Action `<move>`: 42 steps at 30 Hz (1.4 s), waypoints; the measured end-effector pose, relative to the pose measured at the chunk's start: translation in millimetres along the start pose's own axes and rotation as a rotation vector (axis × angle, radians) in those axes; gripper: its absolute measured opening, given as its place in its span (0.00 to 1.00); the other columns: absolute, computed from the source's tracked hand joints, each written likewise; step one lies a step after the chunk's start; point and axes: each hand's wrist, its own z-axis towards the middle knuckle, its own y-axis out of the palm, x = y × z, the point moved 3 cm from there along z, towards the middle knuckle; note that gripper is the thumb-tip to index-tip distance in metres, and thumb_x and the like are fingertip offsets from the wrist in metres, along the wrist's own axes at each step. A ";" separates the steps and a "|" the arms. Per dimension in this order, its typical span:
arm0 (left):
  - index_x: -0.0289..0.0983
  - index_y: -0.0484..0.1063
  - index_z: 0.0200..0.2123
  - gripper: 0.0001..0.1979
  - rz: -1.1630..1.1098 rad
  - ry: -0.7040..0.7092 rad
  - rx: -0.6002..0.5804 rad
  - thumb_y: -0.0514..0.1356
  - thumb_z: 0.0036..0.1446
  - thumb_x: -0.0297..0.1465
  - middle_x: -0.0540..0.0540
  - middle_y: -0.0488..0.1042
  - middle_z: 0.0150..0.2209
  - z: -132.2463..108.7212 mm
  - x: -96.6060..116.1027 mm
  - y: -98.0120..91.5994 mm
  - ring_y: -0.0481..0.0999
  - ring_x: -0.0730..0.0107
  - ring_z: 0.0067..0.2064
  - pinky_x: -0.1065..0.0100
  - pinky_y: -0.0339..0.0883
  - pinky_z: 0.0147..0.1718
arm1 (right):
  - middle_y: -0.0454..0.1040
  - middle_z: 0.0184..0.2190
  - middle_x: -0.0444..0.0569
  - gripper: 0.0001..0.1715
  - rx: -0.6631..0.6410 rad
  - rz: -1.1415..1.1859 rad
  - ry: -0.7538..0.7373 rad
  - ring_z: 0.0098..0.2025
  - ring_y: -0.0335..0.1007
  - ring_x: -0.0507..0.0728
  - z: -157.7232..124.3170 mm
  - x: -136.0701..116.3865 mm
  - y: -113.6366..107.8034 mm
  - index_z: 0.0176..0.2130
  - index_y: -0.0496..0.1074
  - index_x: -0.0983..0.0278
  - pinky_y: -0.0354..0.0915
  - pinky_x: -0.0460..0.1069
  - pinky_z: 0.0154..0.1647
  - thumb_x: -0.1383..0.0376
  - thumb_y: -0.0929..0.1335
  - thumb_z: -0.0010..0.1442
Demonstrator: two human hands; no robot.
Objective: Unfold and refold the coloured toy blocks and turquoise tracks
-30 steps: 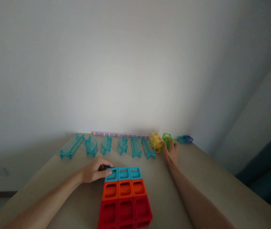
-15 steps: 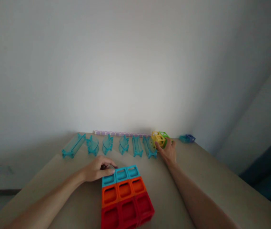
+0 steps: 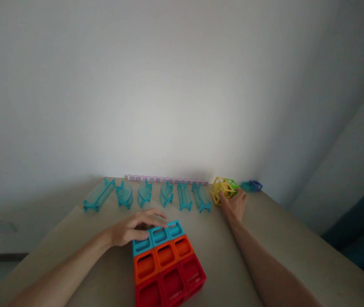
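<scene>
A flat panel of hollow square blocks (image 3: pixel 169 269) lies in front of me, with blue, orange and red rows. My left hand (image 3: pixel 126 230) grips its far left corner, thumb on the blue row and fingers curved over the far edge. At the back right, my right hand (image 3: pixel 235 208) is closed around open-frame toy cubes, a yellow cube (image 3: pixel 222 186) and a green cube (image 3: pixel 233 184) side by side. The palm hides part of the green cube.
Several translucent teal track pieces (image 3: pixel 184 197), straight and curved, stand in a row near the wall. Behind them lies a purple-and-white patterned strip (image 3: pixel 165 178). A dark blue cube (image 3: pixel 256 185) and a teal piece (image 3: pixel 246 186) sit at the back right edge of the table.
My right hand has moved the yellow and green cubes to the right, away from the teal tracks. The block panel has turned slightly, and my left fingers reach farther along its far edge.
</scene>
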 end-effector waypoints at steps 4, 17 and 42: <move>0.41 0.79 0.40 0.20 -0.047 -0.045 -0.091 0.59 0.51 0.46 0.41 0.72 0.45 -0.2 0.1 0.3 0.69 0.59 0.42 0.66 0.63 0.37 | 0.63 0.44 0.60 0.34 0.119 0.127 0.065 0.49 0.59 0.69 3.2 2.0 -15.5 0.47 0.61 0.67 0.57 0.63 0.52 0.52 0.68 0.45; 0.44 0.57 0.61 0.39 -0.299 0.022 0.268 0.66 0.47 0.43 0.37 0.66 0.54 4.7 0.0 -9.8 0.67 0.56 0.51 0.62 0.64 0.44 | 0.68 0.35 0.47 0.22 -0.539 0.966 -0.051 0.33 0.68 0.57 -68.8 -101.4 -21.7 0.45 0.57 0.60 0.65 0.50 0.31 0.51 0.59 0.56; 0.44 0.61 0.57 0.38 -0.927 -0.006 0.473 0.68 0.39 0.30 0.44 0.74 0.47 -11.8 5.0 -21.8 0.75 0.56 0.44 0.61 0.70 0.41 | 0.69 0.36 0.42 0.35 -1.250 1.384 0.211 0.31 0.68 0.53 -141.0 -187.9 -27.5 0.51 0.56 0.56 0.66 0.46 0.28 0.60 0.73 0.48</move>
